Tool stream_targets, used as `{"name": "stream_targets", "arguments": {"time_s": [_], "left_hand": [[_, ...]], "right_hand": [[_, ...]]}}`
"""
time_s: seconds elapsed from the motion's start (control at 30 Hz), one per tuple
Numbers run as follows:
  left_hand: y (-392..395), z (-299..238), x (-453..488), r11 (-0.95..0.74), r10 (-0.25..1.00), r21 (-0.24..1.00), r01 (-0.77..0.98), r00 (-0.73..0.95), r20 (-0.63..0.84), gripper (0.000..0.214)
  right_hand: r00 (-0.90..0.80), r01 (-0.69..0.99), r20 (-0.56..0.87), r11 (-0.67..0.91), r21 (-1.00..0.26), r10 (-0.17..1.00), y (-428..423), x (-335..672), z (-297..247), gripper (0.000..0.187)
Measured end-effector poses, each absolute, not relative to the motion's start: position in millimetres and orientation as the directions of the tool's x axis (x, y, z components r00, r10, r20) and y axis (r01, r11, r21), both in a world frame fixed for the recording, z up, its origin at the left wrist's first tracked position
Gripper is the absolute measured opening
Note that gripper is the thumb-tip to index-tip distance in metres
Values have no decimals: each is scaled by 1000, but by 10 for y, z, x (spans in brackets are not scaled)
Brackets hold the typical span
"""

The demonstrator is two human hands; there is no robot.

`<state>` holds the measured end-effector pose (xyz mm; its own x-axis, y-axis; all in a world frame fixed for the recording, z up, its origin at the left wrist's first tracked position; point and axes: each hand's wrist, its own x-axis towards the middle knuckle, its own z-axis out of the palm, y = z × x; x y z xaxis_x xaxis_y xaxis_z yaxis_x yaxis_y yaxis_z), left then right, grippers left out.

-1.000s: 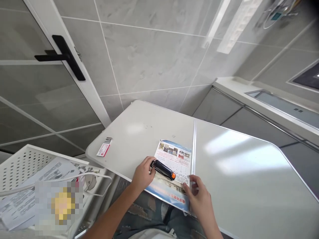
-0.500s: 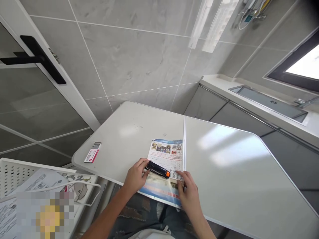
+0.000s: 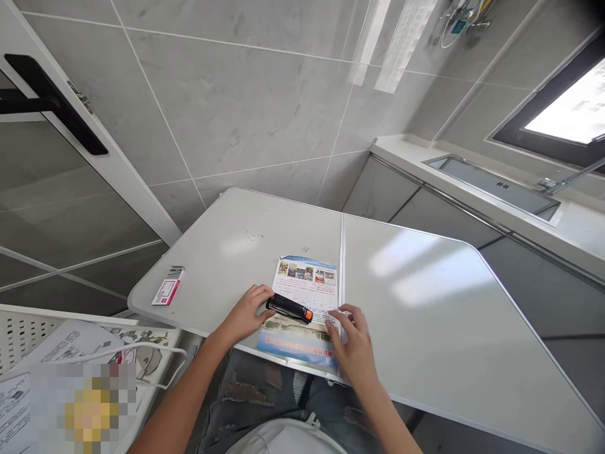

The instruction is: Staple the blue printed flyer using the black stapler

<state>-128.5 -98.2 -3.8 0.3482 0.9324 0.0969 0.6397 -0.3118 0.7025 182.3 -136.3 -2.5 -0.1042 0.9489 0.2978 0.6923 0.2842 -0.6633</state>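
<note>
A black stapler (image 3: 290,308) with an orange tip lies across the middle of a printed leaflet (image 3: 302,287). My left hand (image 3: 248,315) grips the stapler's left end between thumb and fingers. The leaflet has a row of small photos at the top and a blue band along its near edge. Over its right edge, my right hand (image 3: 353,340) is open, with fingers bent and apart and nothing held. Whether its fingertips touch the paper I cannot tell.
A small white and pink box (image 3: 166,291) with staple strips beside it lies on the white folding table (image 3: 425,340) at left. A white perforated basket (image 3: 21,331) with papers and a cable stands at lower left. Beyond are a glass door and a counter with a sink (image 3: 496,186).
The camera view has shifted slightly, moving the whole scene left and up. My right hand's fingers have spread and lifted somewhat near the leaflet's edge. My left hand still grips the stapler.
</note>
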Motion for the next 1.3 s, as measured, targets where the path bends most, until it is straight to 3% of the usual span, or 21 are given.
{"name": "stream_targets", "arguments": {"time_s": [0.07,0.2,0.33,0.67,0.8,0.97,1.23,1.3], "left_hand": [[-962,-47,-1304,-310,932,720,621,346,103,24],[-955,-81,-1307,-311,940,700,643,318,125,22],[-947,-128,-1314,-335,935,673,659,321,151,23],[-935,-222,-1347,-345,934,696,629,304,187,26],[-916,-245,-1341,-347,934,720,601,295,204,24],[-884,-278,-1334,-346,933,741,575,292,209,23],[-877,-259,-1318,-308,943,789,531,281,179,25],[-881,-250,-1314,-305,943,799,518,280,178,25]], "right_hand": [[-221,621,300,371,-691,928,-1346,1727,30,26],[-370,558,244,425,-713,896,-1261,1482,62,53],[-368,587,261,440,-679,893,-1179,1378,2,32],[-220,598,316,384,-704,923,-1235,1592,-172,24],[-213,552,419,463,-694,882,-1256,1630,-220,14],[-294,538,473,553,-636,831,-1237,1639,-226,20],[-302,554,374,481,-680,877,-1160,1647,-128,11],[-298,549,306,425,-720,904,-1097,1591,-115,34]]}}
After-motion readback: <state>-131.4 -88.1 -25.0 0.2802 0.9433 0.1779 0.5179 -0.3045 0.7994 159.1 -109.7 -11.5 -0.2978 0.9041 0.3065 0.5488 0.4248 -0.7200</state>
